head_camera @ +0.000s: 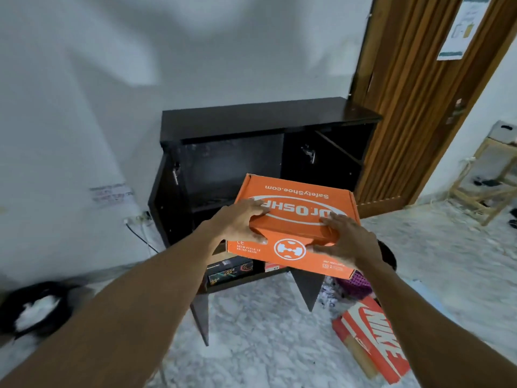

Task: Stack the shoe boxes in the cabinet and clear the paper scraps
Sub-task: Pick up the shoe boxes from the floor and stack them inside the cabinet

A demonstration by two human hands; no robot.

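2 hands [240, 219] [347, 242], 2 orange shoe boxes [296, 203] [375, 340], 1 dark cabinet [251, 119], 1 wooden door [414, 107].

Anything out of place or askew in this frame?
The red Nike box lies askew on the floor right of the cabinet, not yet stacked. The orange box, held by both hands, is tilted with its printing upside down.

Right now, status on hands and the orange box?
Both hands, left and right, grip the orange shoe box, held before the open cabinet. Boxes already on lower shelf. Nike box on floor. Path clear.
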